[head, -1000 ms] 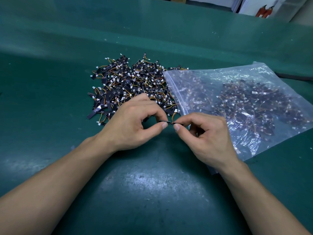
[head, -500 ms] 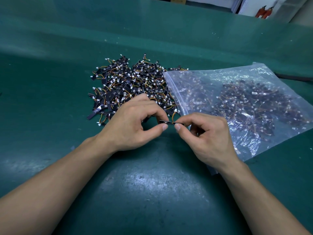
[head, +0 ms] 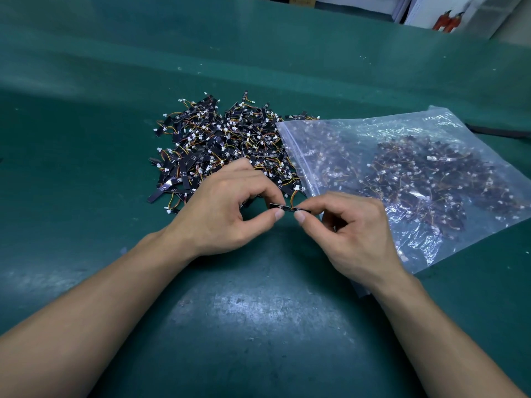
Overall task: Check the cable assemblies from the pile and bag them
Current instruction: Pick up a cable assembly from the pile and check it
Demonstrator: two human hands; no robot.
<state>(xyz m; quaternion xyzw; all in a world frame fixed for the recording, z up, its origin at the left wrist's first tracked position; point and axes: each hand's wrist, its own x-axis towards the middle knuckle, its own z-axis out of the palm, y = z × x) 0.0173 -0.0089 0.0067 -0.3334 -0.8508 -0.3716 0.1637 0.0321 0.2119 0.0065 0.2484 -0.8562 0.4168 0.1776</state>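
Both hands pinch one cable assembly [head: 290, 207] between thumb and forefinger, left hand [head: 230, 209] and right hand [head: 349, 231] at opposite ends. Turning it slowly, without tugging the wires, should show any fault before bagging.

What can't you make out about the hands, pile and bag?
Head view:
Ends of the cable assembly: covered by the pinching left hand and right hand; markings too small.
Near edge of the pile: behind the left hand.
Contents of the bag: blurred by crinkled film; its near corner lies under the right hand.
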